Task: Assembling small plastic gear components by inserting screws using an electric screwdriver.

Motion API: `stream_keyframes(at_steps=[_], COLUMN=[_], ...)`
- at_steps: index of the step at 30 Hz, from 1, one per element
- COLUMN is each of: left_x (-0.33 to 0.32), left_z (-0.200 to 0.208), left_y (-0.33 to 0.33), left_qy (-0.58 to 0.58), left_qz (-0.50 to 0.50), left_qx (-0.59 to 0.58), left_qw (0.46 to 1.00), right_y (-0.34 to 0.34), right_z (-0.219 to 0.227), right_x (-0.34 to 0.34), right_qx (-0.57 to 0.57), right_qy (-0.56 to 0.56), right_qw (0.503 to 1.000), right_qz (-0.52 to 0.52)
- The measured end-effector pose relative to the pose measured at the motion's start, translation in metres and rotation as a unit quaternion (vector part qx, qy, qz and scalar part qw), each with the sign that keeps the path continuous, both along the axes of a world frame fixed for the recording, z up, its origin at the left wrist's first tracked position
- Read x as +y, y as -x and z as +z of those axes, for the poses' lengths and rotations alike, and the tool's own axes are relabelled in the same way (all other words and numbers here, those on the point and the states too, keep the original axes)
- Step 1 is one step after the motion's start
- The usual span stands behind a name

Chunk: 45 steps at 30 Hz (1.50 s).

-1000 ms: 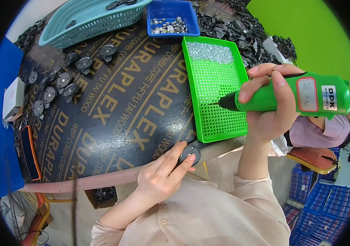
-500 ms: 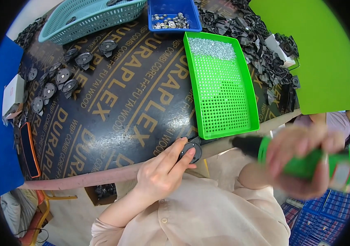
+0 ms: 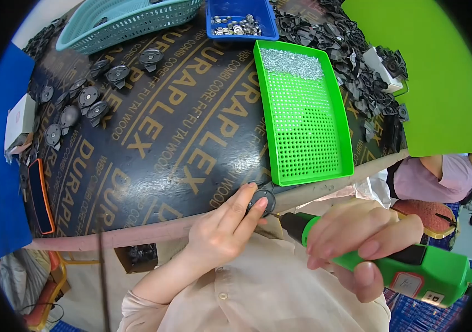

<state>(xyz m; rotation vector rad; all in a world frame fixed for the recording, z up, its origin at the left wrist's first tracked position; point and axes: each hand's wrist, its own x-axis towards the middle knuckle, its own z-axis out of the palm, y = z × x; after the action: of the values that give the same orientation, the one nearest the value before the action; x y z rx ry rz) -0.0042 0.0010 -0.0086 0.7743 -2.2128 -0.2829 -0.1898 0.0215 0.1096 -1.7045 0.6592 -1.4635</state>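
Note:
At the table's near edge my left hand [image 3: 222, 224] pinches a round black plastic part [image 3: 262, 203] between its fingers. Wrapped round a green and black electric screwdriver [image 3: 424, 271], my right hand [image 3: 357, 238] holds it nearly level, its black nose pointing left. The thin bit meets or nearly meets the near side of the black part; contact is too small to tell. Just beyond my left hand lies a bright green perforated tray [image 3: 310, 144], with a heap of small silvery screws [image 3: 294, 63] at its far end.
A blue bin [image 3: 242, 36] of round metal pieces and a teal basket [image 3: 130, 30] stand at the back. Black parts [image 3: 324, 41] pile up at right; several round ones [image 3: 88, 97] lie at left near a phone [image 3: 40, 196]. Another person [image 3: 435, 177] sits at right.
My right hand has brought the screwdriver left, up to the black part. My left hand keeps its hold almost in place. The view has shifted slightly.

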Motion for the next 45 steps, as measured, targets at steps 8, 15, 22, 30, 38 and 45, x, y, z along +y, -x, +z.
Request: stream_keyframes(at_steps=[8, 15, 22, 30, 38, 45], left_x=[0.003, 0.054, -0.024, -0.216, -0.146, -0.026], left_z=[0.004, 0.07, 0.098, 0.047, 0.061, 0.047], left_y=[-0.005, -0.156, -0.137, -0.065, -0.038, -0.03], left_qy=[-0.014, -0.365, -0.042, 0.176, 0.057, -0.062], left_qz=[0.021, 0.096, 0.22, 0.192, 0.003, -0.181], left_qx=[0.019, 0.017, -0.218, -0.397, -0.196, -0.115], left_qw=[0.999, 0.926, 0.95, 0.88, 0.979, 0.975], right_y=[-0.003, 0.035, 0.037, 0.041, 0.051, 0.034], right_z=[-0.003, 0.002, 0.003, 0.013, -0.007, -0.013], right_x=[-0.002, 0.009, 0.002, -0.002, -0.057, -0.091], right_qx=[-0.072, -0.176, -0.158, -0.175, -0.132, -0.065], right_qy=[0.037, 0.125, 0.11, 0.142, 0.094, 0.068], right_qw=[0.996, 0.973, 0.978, 0.966, 0.954, 0.958], right_qz=[0.027, -0.083, -0.081, -0.128, -0.251, -0.271])
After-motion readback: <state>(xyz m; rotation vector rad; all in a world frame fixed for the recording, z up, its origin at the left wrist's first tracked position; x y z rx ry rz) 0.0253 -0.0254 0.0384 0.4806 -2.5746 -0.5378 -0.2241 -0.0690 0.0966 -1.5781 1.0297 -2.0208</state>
